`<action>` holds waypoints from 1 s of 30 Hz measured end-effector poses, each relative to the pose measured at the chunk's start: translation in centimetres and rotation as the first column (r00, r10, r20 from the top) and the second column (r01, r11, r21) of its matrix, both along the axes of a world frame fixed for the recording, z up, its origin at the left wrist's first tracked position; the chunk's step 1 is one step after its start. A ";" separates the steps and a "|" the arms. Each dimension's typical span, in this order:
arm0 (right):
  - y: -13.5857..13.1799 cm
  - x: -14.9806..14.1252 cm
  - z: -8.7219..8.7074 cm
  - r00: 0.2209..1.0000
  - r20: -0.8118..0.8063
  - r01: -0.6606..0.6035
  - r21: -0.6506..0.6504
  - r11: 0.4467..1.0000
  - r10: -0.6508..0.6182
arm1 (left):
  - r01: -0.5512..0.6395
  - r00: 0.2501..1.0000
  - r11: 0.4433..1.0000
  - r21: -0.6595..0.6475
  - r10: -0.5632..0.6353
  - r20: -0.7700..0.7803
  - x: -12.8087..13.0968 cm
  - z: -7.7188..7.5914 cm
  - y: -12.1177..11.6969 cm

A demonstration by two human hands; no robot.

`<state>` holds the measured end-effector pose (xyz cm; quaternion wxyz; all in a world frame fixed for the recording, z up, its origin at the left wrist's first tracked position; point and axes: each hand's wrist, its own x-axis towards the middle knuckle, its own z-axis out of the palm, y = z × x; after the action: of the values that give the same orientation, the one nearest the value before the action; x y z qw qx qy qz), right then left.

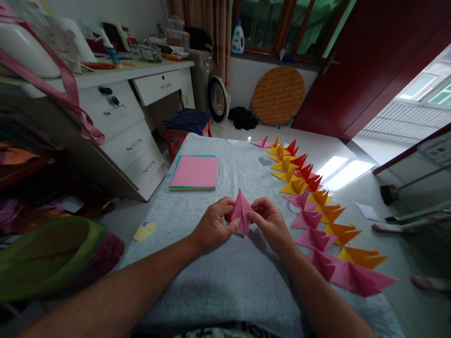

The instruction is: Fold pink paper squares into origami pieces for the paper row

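Observation:
Between my two hands, just above the cloth, is a pink folded paper point(242, 212), shaped like a narrow diamond with a crease down its middle. My left hand point(217, 220) pinches its left edge between thumb and fingers. On the other side, my right hand point(270, 220) grips the right edge, thumb in front and fingers curled. Beyond the left hand lies a stack of square origami paper point(195, 172), pink on top with blue and green edges showing. Rows of finished origami cranes point(314, 238) in pink, yellow, orange and red stand to the right.
A pale cloth point(225, 291) covers the table. At left are a white desk point(116, 126) with drawers and a green-lined bin point(59, 253). A stool point(188, 120) stands past the far left corner; a washing machine point(217, 98) with its door ajar and a round wooden board point(279, 94) are behind.

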<state>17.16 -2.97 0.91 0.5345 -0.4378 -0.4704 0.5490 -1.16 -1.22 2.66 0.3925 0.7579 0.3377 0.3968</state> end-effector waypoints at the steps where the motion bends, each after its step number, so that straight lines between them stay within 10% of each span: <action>1: 0.0 0.0 0.0 1.000 0.013 0.004 0.007 1.000 -0.004 | -0.010 1.000 1.000 -0.015 0.010 -0.008 0.0 -0.1 0.0; 20: -0.5 0.2 -0.4 0.947 0.289 0.082 0.197 0.977 -0.138 | 0.046 0.999 0.990 -0.135 -0.042 0.033 -0.2 -0.4 -0.1; 30: -1.4 -0.2 1.0 0.775 0.478 0.033 0.623 0.782 -0.414 | 0.029 1.000 0.987 -0.161 -0.028 0.007 -0.1 -0.8 0.4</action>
<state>16.96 -4.37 1.89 0.5323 -0.4567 -0.6985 0.1420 -1.27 -0.83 1.87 0.4588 0.7276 0.3569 0.3642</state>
